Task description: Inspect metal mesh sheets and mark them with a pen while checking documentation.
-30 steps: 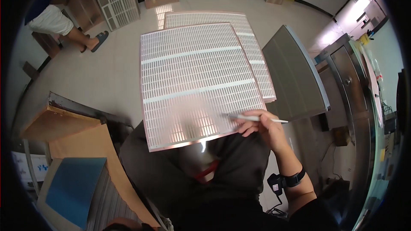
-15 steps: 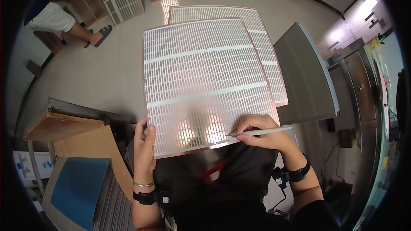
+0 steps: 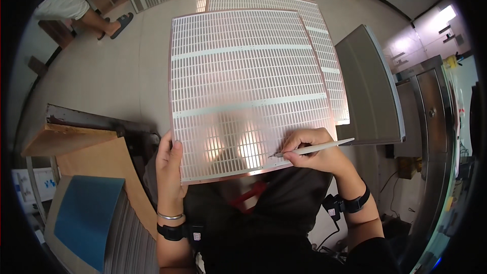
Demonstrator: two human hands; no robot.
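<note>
Pinching a metal-tipped white pen-like tool [image 3: 329, 145], the right hand [image 3: 308, 138] is at the near edge of a slotted, copper-edged panel [image 3: 243, 73] above the lap [image 3: 284, 190]; the left hand [image 3: 170, 166] clasps its left edge. The left armband [image 3: 172, 232]'s label [image 3: 197, 236] is illegible.

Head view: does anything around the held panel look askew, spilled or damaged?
Mildly: the held panel sits out of line with the second panel, which shows past its far and right edges, so the pair looks uneven. No spill is visible; fine damage can't be judged.
</note>
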